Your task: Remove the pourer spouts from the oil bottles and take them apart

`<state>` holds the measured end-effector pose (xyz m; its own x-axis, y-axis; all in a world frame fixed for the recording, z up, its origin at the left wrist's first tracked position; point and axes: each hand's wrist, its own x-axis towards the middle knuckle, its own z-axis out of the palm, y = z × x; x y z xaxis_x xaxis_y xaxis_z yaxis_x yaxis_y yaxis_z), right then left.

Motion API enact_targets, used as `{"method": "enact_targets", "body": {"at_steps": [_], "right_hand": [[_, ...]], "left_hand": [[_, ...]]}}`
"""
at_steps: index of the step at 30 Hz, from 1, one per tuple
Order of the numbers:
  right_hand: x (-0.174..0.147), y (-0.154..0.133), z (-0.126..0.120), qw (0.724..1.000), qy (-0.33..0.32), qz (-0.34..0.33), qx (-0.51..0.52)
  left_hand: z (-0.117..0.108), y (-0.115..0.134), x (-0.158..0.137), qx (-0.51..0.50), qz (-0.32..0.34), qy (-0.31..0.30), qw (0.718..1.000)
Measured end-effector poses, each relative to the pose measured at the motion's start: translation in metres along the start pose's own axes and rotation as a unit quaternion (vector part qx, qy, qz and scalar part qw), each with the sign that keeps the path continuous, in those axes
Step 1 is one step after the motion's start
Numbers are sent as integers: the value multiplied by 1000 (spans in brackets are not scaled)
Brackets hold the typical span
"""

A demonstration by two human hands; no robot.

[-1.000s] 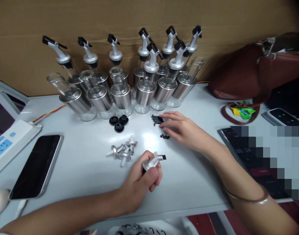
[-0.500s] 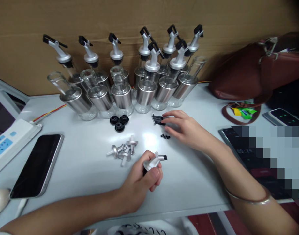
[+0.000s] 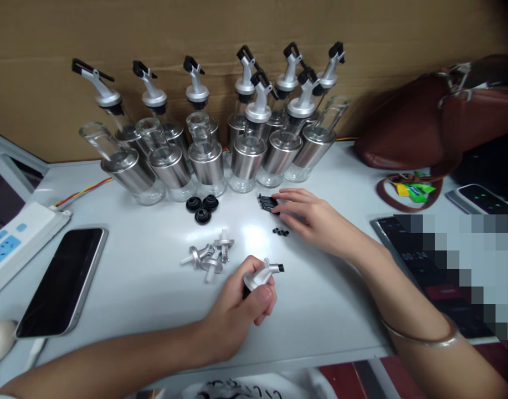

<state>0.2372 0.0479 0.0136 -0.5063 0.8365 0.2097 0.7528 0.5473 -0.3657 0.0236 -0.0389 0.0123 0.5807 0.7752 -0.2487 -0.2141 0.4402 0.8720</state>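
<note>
My left hand [image 3: 241,316] is closed around a silver pourer spout [image 3: 260,276] with a small black tip pointing right. Its black stopper is mostly hidden inside my fingers. Over on the right, my right hand [image 3: 309,219] reaches across the tabletop with fingers stretched out, fingertips at the ends of several thin black levers [image 3: 267,203]. Just below those lie small black tips [image 3: 281,232]. Three black rubber stoppers [image 3: 203,215] sit grouped left of the levers. Loose silver pourer spouts [image 3: 212,259] with whitish tubes lie left of my left hand.
Steel-and-glass bottles [image 3: 210,163] stand in two rows along the cardboard [image 3: 220,27], most topped with pourers. A phone [image 3: 65,282] and a power strip [image 3: 23,244] occupy the left. On the right are a brown bag [image 3: 411,122], a dark device showing a timer [image 3: 414,256] and small wrappers [image 3: 415,191].
My right hand has shifted very slightly left, its fingers a little further over the black levers. My left hand keeps its hold on the pourer spout.
</note>
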Motion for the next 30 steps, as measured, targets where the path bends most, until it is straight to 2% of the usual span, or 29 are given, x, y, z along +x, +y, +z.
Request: {"method": "enact_targets", "body": {"at_steps": [14,19,21,25,30], "right_hand": [[-1,2,1,1000,-6,20,6],[0,-7,-8,997,29,32,69],[1,-16,-15,988,31,48,145],[1,-37,-24,943,-50,59,323],[0,-53,-22,911,-109,23,398]], "left_hand": [[-3,-7,-1,-21,11,-1,1000],[-3,-8,0,-24,21,-5,999],[-3,-8,0,-25,20,-4,999],[-3,-9,0,-29,23,-5,999],[-3,-10,1,-21,29,7,999]]}}
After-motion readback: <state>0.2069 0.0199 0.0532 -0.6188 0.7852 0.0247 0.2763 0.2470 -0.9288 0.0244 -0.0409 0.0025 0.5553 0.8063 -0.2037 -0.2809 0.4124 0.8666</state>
